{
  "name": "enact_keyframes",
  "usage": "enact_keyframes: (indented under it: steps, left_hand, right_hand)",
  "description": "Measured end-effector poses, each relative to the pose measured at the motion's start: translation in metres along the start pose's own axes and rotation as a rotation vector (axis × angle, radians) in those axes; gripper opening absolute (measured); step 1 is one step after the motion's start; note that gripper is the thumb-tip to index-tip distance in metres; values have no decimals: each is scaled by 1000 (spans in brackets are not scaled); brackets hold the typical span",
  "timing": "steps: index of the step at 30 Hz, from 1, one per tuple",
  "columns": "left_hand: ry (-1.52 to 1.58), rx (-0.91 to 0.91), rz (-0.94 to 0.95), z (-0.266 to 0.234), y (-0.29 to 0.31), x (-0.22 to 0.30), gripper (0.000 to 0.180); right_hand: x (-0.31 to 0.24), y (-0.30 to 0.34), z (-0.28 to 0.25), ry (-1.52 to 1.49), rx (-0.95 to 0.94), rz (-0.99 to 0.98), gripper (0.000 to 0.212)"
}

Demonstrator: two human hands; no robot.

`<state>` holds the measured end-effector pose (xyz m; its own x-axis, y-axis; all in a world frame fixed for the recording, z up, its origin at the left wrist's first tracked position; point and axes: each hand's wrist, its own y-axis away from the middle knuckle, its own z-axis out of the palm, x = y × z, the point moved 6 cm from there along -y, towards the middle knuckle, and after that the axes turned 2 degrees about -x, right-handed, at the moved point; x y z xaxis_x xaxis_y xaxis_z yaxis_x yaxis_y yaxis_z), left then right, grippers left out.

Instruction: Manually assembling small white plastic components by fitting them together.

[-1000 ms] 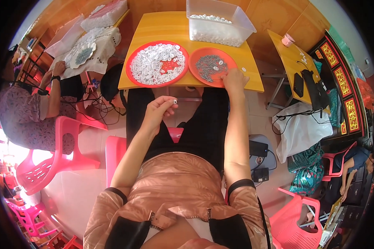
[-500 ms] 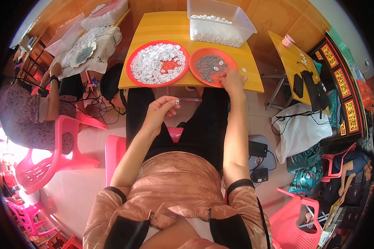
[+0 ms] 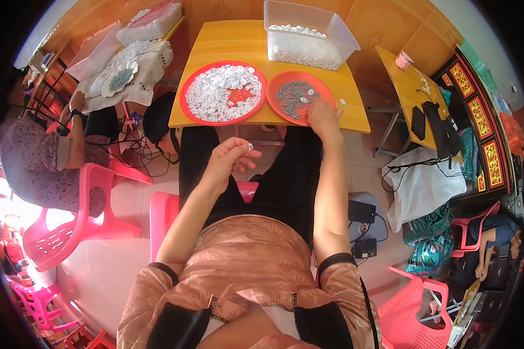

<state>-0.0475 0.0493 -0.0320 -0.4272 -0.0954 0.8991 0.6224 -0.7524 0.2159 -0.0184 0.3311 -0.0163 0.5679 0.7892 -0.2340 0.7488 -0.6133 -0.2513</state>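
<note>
My left hand (image 3: 232,160) is raised over my lap, pinching a small white plastic piece (image 3: 250,147) between thumb and fingertip. My right hand (image 3: 324,118) rests at the near right edge of an orange plate (image 3: 278,77), its fingers curled down over the rim. Their tips are hidden, so what they hold cannot be seen. In that plate lies a heap of small grey metal pins or screws (image 3: 293,95), with a couple of white pieces on them. To its left, a red round tray (image 3: 183,104) carries many white oval pieces with holes (image 3: 215,90).
A clear plastic bin (image 3: 314,43) of white pieces stands at the back of the yellow table (image 3: 230,38). One white piece (image 3: 342,101) lies by the table's right edge. At the left, another person (image 3: 46,157) sits beside a cloth-covered table (image 3: 148,72). Pink chairs (image 3: 87,232) stand around.
My right hand has drawn its fingers in at the plate's edge. The left hand has turned slightly, tilting the white piece. The whole view has shifted a little.
</note>
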Motion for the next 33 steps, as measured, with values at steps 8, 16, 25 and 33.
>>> enact_keyframes:
  steps: [8, 16, 25, 33]
  left_hand:
    - [75, 27, -27, -5, 0, 1, 12]
    - [72, 15, -29, -3, 3, 2, 9]
    - [79, 6, -21, -3, 4, 4, 9]
    - [59, -20, -21, 0, 5, 4, 12]
  right_hand:
    - [4, 4, -17, -46, -55, -6, 14]
    - [-1, 7, -20, -106, -61, 6, 13]
    - [0, 5, -14, -63, -116, 8, 9]
    - [-9, 5, -8, 35, -170, -67, 20]
